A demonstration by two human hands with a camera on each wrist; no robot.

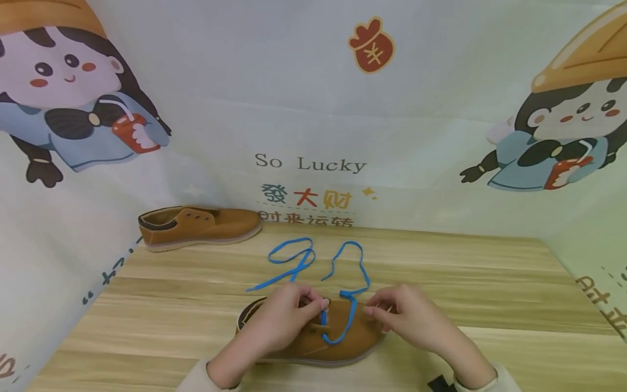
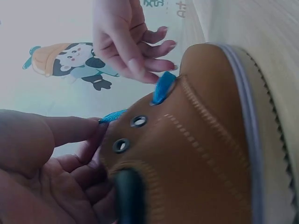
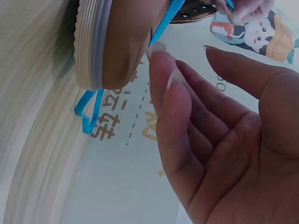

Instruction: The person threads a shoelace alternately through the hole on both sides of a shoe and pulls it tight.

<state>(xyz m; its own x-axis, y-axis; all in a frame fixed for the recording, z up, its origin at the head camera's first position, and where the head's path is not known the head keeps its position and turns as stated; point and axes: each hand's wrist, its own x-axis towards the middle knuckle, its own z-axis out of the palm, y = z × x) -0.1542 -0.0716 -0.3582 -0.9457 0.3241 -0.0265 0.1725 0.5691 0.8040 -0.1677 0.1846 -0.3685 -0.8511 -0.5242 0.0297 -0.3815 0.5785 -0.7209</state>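
Under both hands, at the near edge of the bench point(image 1: 490, 283), we find a brown shoe point(image 1: 313, 340) lying with its toe toward the right hand. A blue lace point(image 1: 350, 318) runs through its front eyelets; its free ends loop out over the bench just beyond the fingers.

Left hand point(image 1: 281, 324): its grip is closed around the heel end of the shoe, palm over the collar. In the left wrist view the thumb and forefinger pinch a short bit of lace point(image 2: 112, 116) right beside the upper eyelets point(image 2: 138, 122). Two eyelets below that fingertip show bare metal, with no lace through them.

Right hand point(image 1: 411, 321): it rests at the toe side of the shoe, fingers loosely curled. In the left wrist view its fingertips point(image 2: 140, 70) meet the lace where it comes out of a front eyelet. In the right wrist view the palm point(image 3: 233, 154) is spread and relaxed, fingertips just touching the lace near the sole point(image 3: 91, 42). We read this grip as mostly open, touching rather than clamping the lace.

Well beyond the left hand, by the printed backdrop point(image 1: 313, 163), lies a second shoe point(image 1: 198, 226) without a lace, toe pointing right.
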